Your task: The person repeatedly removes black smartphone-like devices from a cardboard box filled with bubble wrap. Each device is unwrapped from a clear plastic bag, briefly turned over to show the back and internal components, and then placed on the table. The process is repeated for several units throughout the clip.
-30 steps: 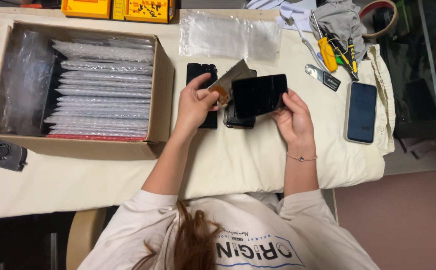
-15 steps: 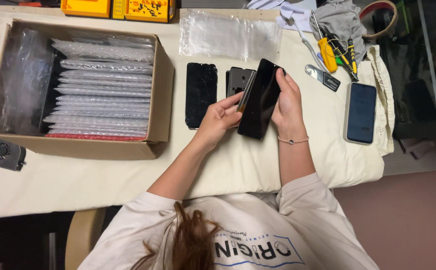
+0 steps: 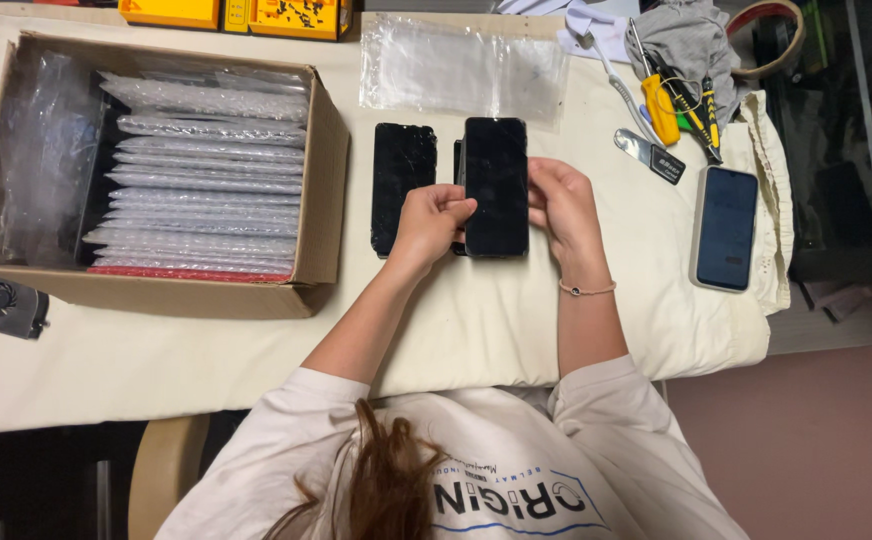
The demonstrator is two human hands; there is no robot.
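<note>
Head view: we pinch the black phone screen flat above the cloth, left hand and right hand gripping its edges; another cracked panel lies beside, unhandled.

Black phone screen; flat, face-up, held.

The held black phone hides most of another phone beneath.

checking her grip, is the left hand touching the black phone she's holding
Touching: the head view shows the left hand with fingertips on the black phone's left edge.
</note>
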